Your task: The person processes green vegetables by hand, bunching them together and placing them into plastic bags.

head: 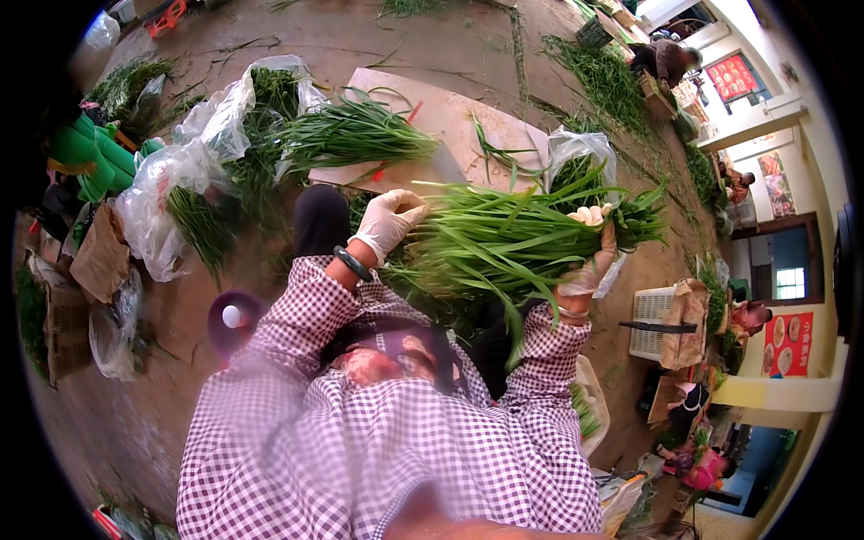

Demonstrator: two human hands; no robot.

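A thick bunch of long green leafy stalks, apparently Chinese chives (493, 236), lies across in front of my body. My right hand (594, 246), in a thin white glove, grips the bunch near its leafy end. My left hand (391, 223), gloved too and with a dark bangle at the wrist, has thumb and forefinger pinched at the pale stalk ends; whether a stalk is between them I cannot tell. Beyond, a tied-looking bundle of chives (364, 135) rests on a pale board (499, 121), with a few loose leaves (493, 152) beside it.
Clear plastic bags of greens (158, 202) stand at the left, another bag (584, 152) right of the board. A white crate (651, 324) with brown paper is at the right. Greens (601, 81) litter the floor. Several people work along the right, one person (665, 61) at the upper right.
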